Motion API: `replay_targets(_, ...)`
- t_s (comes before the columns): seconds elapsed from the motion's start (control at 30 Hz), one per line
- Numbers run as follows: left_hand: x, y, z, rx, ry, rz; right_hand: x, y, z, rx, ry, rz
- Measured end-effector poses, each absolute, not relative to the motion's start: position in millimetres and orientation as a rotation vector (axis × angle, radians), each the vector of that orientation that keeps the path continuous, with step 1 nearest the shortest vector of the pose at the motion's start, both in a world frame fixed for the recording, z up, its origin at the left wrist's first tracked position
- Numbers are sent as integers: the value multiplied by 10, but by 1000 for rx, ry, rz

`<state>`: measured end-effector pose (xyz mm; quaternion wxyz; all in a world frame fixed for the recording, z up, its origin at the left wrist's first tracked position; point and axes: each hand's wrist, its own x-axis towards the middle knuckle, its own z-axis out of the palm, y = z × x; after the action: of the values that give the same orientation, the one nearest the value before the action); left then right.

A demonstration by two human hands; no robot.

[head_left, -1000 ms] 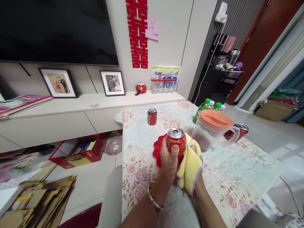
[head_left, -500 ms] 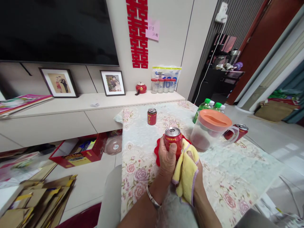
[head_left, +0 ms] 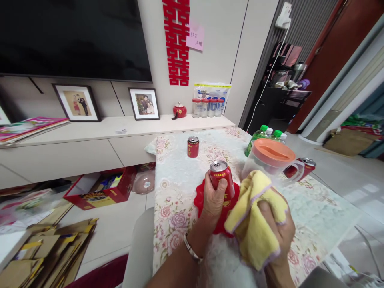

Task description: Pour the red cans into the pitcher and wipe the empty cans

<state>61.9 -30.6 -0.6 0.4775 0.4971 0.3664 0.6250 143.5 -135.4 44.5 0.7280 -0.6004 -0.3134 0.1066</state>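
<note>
My left hand (head_left: 213, 196) is wrapped round a red drink can (head_left: 223, 180), silver top up and slightly tilted. Beneath the can lies a red scalloped plate (head_left: 199, 195) on the flowered tablecloth. A yellow cloth (head_left: 255, 224) with purple edging is bunched in my right hand (head_left: 283, 236), just right of the can and apart from it. Its folds hide part of the plate and some of my right fingers. Farther back on the table stands another red can (head_left: 193, 147), upright.
A clear pitcher (head_left: 261, 162) with an orange lid stands at the right, green-capped bottles (head_left: 255, 138) behind it. Another red can (head_left: 303, 168) is beyond its handle. The flowered tablecloth (head_left: 177, 216) reaches a white cabinet (head_left: 135, 130) holding picture frames and jars.
My right hand has pulled the yellow cloth away from the can, moving right and nearer to me. My left hand keeps the can, and more of the red plate shows.
</note>
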Motion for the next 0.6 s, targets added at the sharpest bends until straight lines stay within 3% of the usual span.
replay_targets(0.27, 567, -396, 201, 1139, 687, 1311, 1401, -993, 419, -1376, -1282, -213)
replay_targets(0.6, 587, -348, 72, 1246, 652, 1413, 1807, -576, 568, -1259, -851, 547)
